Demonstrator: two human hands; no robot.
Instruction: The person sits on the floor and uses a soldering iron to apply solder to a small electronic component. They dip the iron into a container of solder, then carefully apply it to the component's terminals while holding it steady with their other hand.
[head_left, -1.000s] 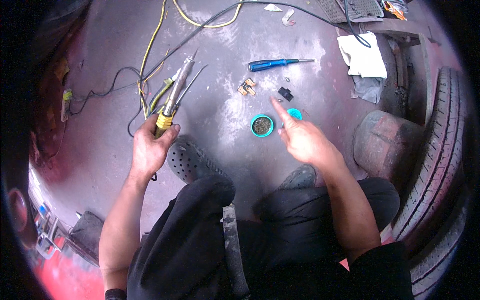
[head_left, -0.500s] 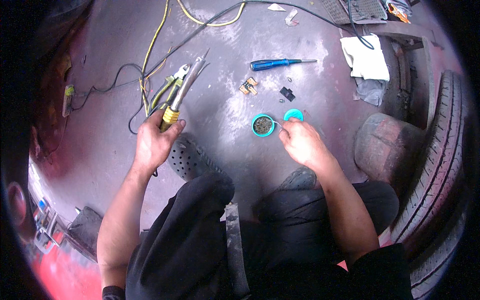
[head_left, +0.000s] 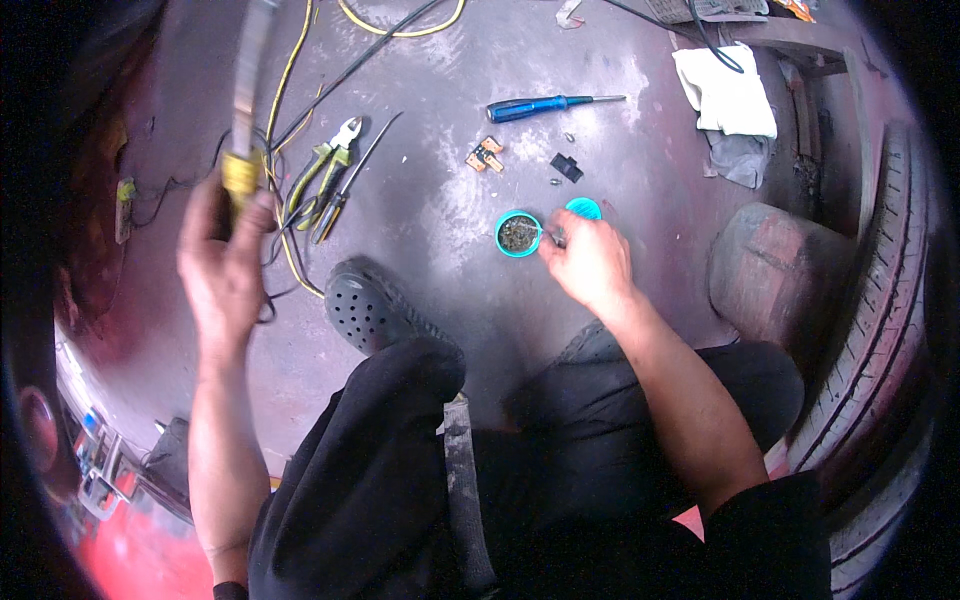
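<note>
Soldering iron at the left, held up off the floor in the left hand, whose fingers and thumb are closed around its yellow handle; its metal barrel is blurred and runs past the upper edge, so the tip cannot be seen. Just right of that hand, a yellow cable crosses the floor. Next come pliers with green-and-black handles, lying with their jaws pointing away from the person, and close beside them a thin pointed tool. A grey shoe with holes is nearer the person. Toward the middle lies an orange-and-black piece, then a small teal tub with dark, crumbly stuff inside. Beyond them rests a blue screwdriver, with a small black piece on its near side. A teal lid sits just past the right hand, which pinches a thin piece at the tub's right rim; it is too small to identify. Farther right are a white cloth and a tyre.
</note>
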